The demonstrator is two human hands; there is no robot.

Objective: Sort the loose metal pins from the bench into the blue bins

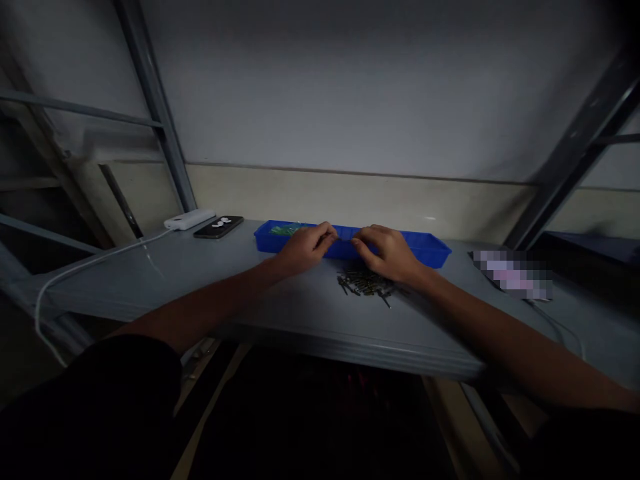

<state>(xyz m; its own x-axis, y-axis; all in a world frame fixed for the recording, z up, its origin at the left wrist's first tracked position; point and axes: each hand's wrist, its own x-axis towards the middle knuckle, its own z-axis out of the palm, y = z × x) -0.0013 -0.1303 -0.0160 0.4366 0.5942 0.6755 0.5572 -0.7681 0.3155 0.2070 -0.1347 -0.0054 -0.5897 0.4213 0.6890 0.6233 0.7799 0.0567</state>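
My left hand [309, 244] is closed in a pinch at the front of a long blue plastic tray [425, 256]. Facing it, my right hand [388, 252] pinches too, its fingertips a short gap from the left ones. A thin dark piece seems to run between them, too small and dim to name. Just below my right hand lies a pile of small, thin metal parts [365, 283], some brass-coloured, loose on the grey shelf [300, 303]. Green plastic packaging [284, 230] shows in the tray's left end; my hands cover part of its middle.
A phone [215, 230] with white earbuds [221, 222] on it lies at the left, beside a white power bank [190, 219] with a white cable [100, 259]. At the right is a blurred-out flat device [513, 275] with a cable. Metal uprights [157, 100] and a wall stand behind.
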